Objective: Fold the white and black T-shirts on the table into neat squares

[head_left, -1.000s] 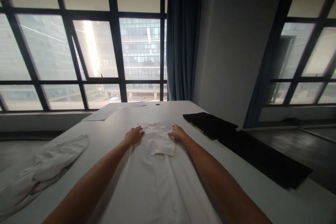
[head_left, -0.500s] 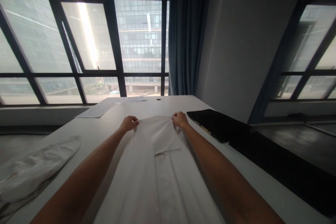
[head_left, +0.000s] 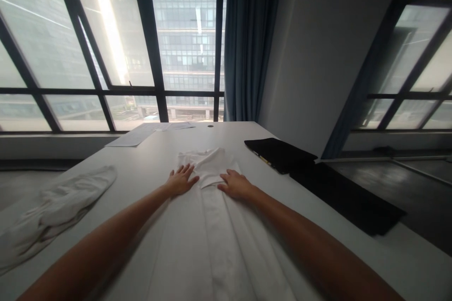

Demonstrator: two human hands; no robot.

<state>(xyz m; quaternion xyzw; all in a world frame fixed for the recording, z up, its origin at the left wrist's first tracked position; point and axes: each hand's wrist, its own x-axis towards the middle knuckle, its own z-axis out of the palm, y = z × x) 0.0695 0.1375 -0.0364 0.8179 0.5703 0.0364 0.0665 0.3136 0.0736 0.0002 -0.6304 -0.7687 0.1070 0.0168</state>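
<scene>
A white cloth garment (head_left: 215, 230) lies lengthwise on the white table, with a long strip running down its middle and a crumpled far end. My left hand (head_left: 181, 179) rests on the left side of the garment near that end, fingers spread and flat. Opposite it, my right hand (head_left: 236, 184) lies on the garment's right side, its fingers apart and pointing left. Between the two hands, the fabric is bunched into loose folds. Neither hand grips the cloth. The near end of the garment runs out of view at the bottom.
On the left of the table (head_left: 137, 157) lies another crumpled white cloth (head_left: 67, 207). Paper sheets (head_left: 132, 137) are at the back left. A black folder-like item (head_left: 282, 153) and a long black panel (head_left: 346, 197) lie along the right edge. Windows and a blue curtain (head_left: 250, 47) stand behind.
Both hands have let go of the garment's far edge and come nearer, now lying flat on it. The far end has gone from stretched to crumpled. The view has shifted slightly.
</scene>
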